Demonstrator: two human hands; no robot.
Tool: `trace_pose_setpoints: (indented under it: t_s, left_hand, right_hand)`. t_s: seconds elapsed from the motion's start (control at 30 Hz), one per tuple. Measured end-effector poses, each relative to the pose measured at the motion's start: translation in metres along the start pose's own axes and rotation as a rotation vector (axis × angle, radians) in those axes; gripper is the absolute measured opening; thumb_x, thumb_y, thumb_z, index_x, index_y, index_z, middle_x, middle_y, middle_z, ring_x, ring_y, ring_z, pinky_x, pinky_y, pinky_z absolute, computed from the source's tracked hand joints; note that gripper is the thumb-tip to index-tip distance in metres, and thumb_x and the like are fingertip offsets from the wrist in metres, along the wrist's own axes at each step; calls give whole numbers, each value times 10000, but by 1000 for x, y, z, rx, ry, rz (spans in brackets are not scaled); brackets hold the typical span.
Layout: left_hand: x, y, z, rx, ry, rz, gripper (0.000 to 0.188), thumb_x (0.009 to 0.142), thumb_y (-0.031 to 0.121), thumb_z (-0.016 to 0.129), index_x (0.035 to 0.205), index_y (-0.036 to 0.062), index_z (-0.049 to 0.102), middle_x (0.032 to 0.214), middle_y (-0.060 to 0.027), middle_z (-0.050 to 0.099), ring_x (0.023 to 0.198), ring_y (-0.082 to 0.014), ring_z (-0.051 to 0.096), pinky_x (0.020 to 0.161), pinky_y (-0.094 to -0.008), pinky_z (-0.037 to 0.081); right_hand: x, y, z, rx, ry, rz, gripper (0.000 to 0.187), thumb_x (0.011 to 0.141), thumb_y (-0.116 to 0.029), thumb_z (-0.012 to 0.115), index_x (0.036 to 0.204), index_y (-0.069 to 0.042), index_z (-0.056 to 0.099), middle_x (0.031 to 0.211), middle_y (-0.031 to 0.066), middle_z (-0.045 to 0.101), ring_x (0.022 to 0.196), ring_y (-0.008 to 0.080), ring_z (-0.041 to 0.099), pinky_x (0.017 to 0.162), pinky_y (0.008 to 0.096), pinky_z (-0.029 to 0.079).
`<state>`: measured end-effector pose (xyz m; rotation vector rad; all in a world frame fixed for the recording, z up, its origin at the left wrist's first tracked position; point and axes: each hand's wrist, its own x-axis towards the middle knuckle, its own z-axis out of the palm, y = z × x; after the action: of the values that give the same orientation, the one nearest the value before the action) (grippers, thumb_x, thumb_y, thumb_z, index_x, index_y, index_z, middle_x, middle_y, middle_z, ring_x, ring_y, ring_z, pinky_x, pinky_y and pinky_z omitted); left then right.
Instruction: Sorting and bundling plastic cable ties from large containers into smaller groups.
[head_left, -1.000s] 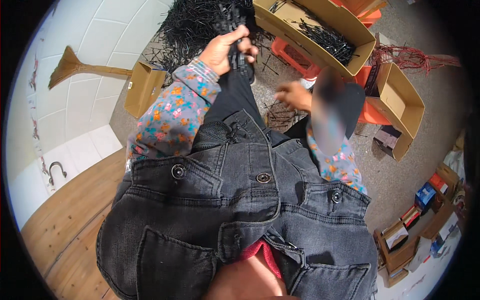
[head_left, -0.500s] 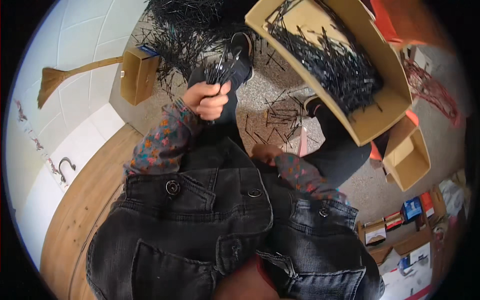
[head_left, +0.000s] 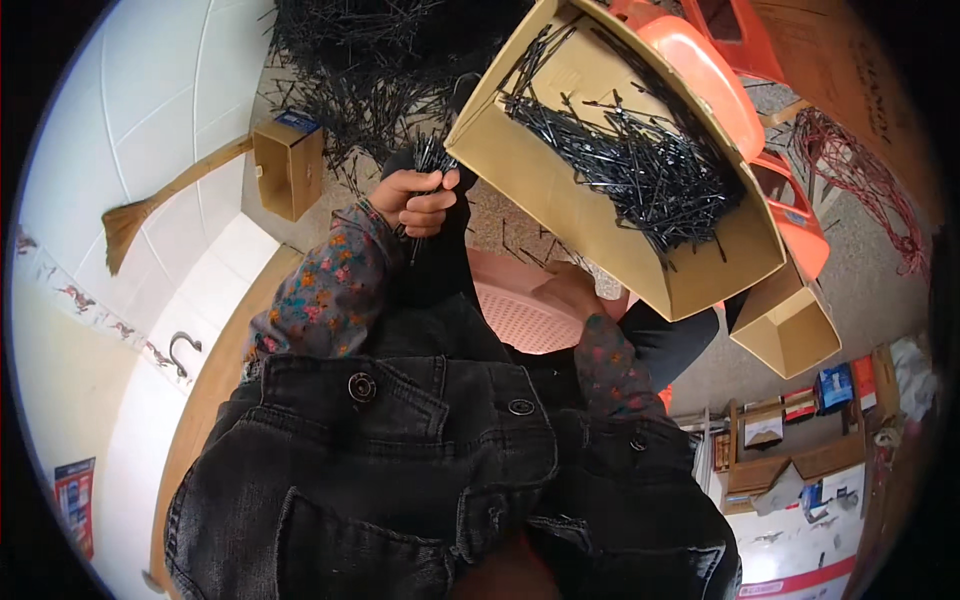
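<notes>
My left hand (head_left: 417, 200) is closed round a bundle of thin black sticks (head_left: 432, 153), whose ends fan out above the fingers. My right hand (head_left: 572, 290) is lower and to the right, at the edge of a pink perforated plastic basket (head_left: 525, 310) between my legs. Its fingers seem bent over the edge, partly in shadow. A large open cardboard box (head_left: 530, 140), tilted to the right of my left hand, holds a heap of similar black sticks (head_left: 660, 180).
A big pile of black sticks (head_left: 350, 70) covers the floor ahead. On the left are a small cardboard box (head_left: 290, 170) and a broom (head_left: 125, 230). Orange plastic chairs (head_left: 700, 70), another box (head_left: 790, 325) and tangled red cord (head_left: 870, 180) lie to the right.
The pink basket has come into view between my legs, with my right hand at it. My left hand still grips the bundle. The view has shifted, and the large box appears further left.
</notes>
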<state>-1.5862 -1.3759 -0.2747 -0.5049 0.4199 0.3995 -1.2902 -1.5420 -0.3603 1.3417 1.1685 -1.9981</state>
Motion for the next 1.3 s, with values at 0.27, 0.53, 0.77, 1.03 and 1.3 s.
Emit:
trace_pose_setpoints:
  t_s: [0.27,0.53,0.77,1.03,1.3]
  left_hand:
    - [7,36,1,103,-25,-23,126,956,205,378,970,97,440,596,42,382,402,-50,338,392,-234,302]
    - [13,32,1,302,-92,22,120,956,200,379,958,101,447,599,54,370,396,-41,331,408,-213,305]
    - [-10,-1,-18,373,-138,77,116,962,197,373,953,109,448,612,54,379,404,-44,337,412,-219,323]
    - [-37,-47,-42,463,-173,195,94,942,190,423,954,113,475,596,57,370,418,-52,331,418,-218,312]
    - [-29,-66,-50,564,-66,261,98,922,188,473,941,103,519,609,62,358,478,-59,333,460,-222,290]
  right_hand:
    - [-16,-16,-13,-208,-30,-44,500,628,-341,702,1009,-25,625,1015,174,624,964,323,592,814,387,461]
    - [-118,-137,-119,75,545,-443,97,764,-39,588,842,18,598,831,202,609,780,339,614,661,381,486]
    - [-52,-103,-149,-816,1020,-495,323,696,-139,668,981,-32,557,880,188,592,751,352,611,661,404,505]
    - [-2,-112,-185,-1034,941,-380,392,710,-234,670,1019,-28,546,932,212,596,834,376,608,696,446,506]
    - [-64,-101,-207,-492,1201,-442,320,718,-237,652,896,28,637,903,252,624,853,405,603,745,435,476]
